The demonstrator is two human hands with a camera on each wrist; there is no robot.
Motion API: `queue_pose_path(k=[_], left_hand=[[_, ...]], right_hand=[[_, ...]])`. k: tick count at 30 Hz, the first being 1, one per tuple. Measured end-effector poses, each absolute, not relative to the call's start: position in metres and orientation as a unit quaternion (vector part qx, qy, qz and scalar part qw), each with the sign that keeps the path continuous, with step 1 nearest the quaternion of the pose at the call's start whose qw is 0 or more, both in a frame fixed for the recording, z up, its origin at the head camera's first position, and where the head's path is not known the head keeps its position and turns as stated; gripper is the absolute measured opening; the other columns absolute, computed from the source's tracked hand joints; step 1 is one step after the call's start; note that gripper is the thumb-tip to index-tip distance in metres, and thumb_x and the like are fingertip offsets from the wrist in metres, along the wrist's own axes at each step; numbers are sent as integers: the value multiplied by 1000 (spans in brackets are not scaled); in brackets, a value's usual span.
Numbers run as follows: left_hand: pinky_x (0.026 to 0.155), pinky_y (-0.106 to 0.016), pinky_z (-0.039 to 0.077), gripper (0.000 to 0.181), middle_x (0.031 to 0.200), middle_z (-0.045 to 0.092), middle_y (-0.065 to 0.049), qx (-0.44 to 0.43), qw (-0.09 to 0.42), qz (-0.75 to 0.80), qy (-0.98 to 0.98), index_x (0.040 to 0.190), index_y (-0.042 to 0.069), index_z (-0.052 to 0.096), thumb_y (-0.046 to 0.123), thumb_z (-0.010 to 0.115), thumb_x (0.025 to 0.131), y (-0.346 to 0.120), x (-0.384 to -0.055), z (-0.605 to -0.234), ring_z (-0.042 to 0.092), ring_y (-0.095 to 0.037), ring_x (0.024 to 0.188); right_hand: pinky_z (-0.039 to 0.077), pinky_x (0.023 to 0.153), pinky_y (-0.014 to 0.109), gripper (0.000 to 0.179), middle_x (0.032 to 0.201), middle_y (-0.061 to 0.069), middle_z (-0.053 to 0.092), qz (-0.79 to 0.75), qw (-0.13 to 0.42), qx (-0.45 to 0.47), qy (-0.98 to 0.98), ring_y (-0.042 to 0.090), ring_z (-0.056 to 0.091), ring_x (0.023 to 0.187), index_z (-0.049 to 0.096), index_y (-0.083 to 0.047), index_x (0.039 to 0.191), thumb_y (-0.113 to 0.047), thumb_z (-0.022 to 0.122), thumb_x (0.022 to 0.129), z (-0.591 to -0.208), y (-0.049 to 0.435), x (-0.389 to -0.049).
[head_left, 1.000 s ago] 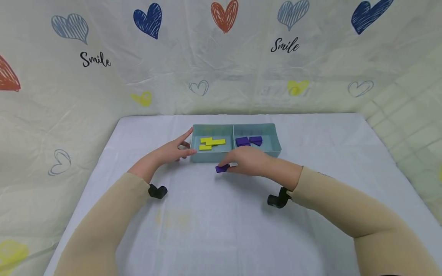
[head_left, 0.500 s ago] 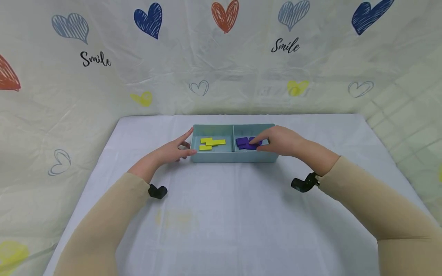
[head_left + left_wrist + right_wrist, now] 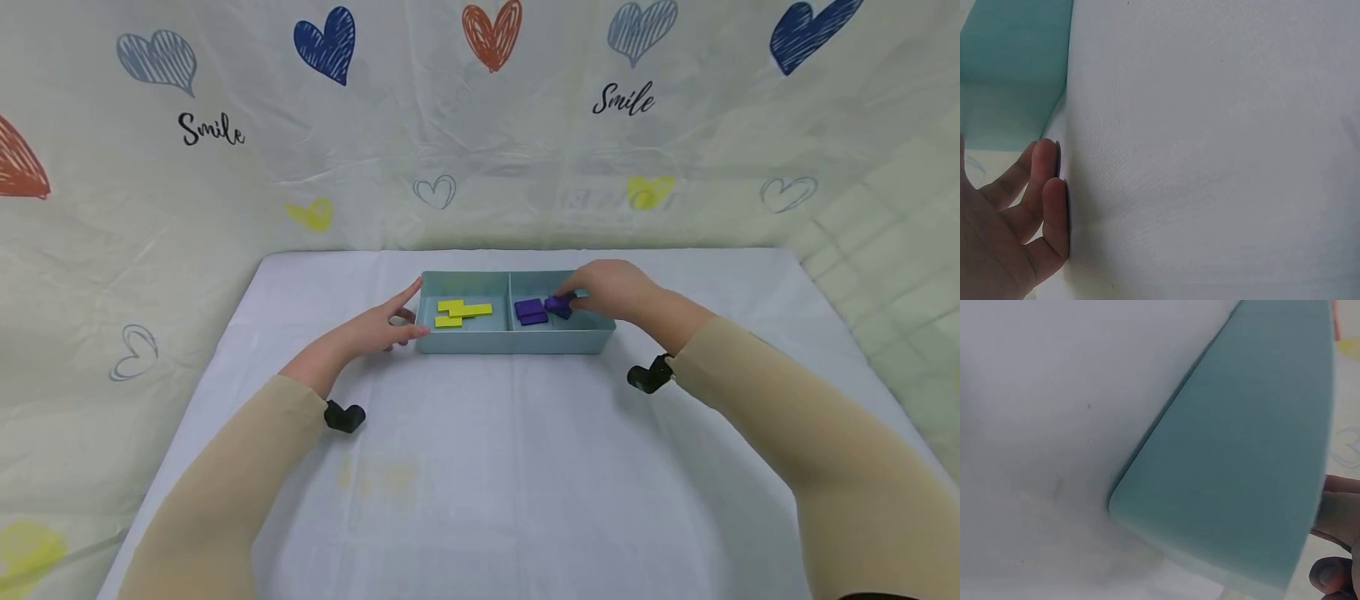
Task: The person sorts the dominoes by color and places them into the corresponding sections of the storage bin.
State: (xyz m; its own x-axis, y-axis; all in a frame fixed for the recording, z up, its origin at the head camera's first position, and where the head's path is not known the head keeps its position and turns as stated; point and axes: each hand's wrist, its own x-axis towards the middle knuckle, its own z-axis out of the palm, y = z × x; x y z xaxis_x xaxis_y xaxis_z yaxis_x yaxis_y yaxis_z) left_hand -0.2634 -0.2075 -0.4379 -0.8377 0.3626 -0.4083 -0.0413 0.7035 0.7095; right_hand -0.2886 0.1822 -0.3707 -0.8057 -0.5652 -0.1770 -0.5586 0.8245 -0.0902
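A pale teal two-compartment box (image 3: 517,342) stands on the white-covered table. My left hand (image 3: 367,332) touches its left end, index finger stretched to the back corner and thumb at the front one; the other fingers rest near the tablecloth in the left wrist view. My right hand (image 3: 617,290) reaches over the right compartment and pinches a small purple block (image 3: 557,303) between thumb and fingers. Other purple blocks (image 3: 529,311) lie beside it. Several yellow blocks (image 3: 471,310) sit in the left compartment. In the right wrist view the box wall (image 3: 1229,462) hides the fingertips.
A thin divider (image 3: 510,302) separates the compartments. A white cloth (image 3: 465,467) covers the table, and behind it hangs a backdrop (image 3: 517,125) printed with hearts. Small black wrist cameras (image 3: 345,417) jut out below both sleeves.
My right hand has carried a purple block from in front of the box into the right compartment, then shifted slightly toward the back. The left hand has stayed at the box's left end.
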Motion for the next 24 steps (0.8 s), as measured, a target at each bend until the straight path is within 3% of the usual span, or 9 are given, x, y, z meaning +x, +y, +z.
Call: queue_pose_path(k=[24], left_hand=[[95, -44, 47, 92, 144, 45, -6, 91, 272, 369, 884, 148, 63, -4, 61, 65, 87, -205, -264, -438, 59, -25, 105]], right_hand=[[50, 92, 48, 30, 119, 7, 69, 51, 120, -293, 947, 28, 64, 109, 72, -16, 122, -18, 71, 92, -394, 173, -308]])
